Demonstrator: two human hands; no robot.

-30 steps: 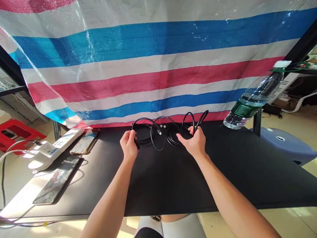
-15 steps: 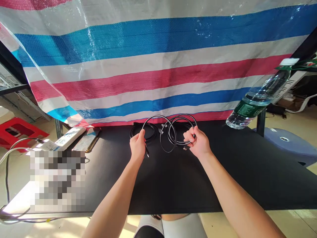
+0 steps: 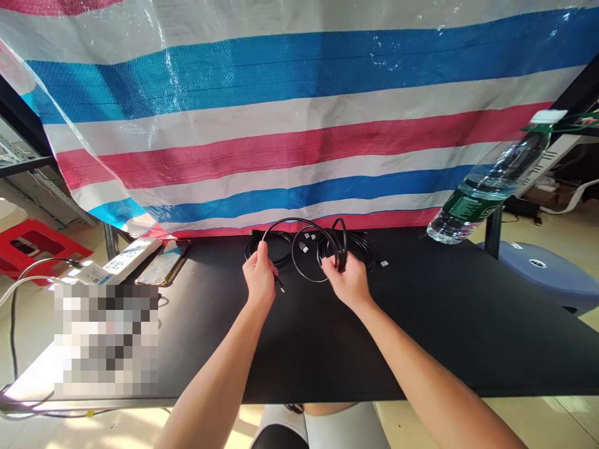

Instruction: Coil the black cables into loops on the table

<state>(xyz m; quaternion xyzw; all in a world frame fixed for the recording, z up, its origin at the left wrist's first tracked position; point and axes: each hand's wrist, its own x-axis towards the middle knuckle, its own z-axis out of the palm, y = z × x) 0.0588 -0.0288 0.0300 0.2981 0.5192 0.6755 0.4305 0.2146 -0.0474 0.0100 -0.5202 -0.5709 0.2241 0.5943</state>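
A black cable (image 3: 299,219) runs in an arch between my two hands above the table. My left hand (image 3: 260,274) pinches it near one end, and a small plug (image 3: 279,284) sticks out below the fingers. Several loops of the same cable are gathered in my right hand (image 3: 347,279), its fingers closed round them. Behind the hands, one coiled black cable (image 3: 282,233) lies at the left and another coil (image 3: 369,252) at the right, partly hidden by my right hand. Light-coloured connector ends (image 3: 304,247) show between them.
A striped plastic sheet (image 3: 299,143) hangs behind the black table (image 3: 327,349). At the left lie a phone (image 3: 163,262) and a white power strip (image 3: 133,259), beside a pixelated patch. A water bottle (image 3: 472,199) leans at the right, near a blue-grey object (image 3: 538,265) beyond the table.
My right hand has moved left, towards my left hand, and the loops in it have turned and bunched together. The coil behind it shows more. My left hand has barely moved.
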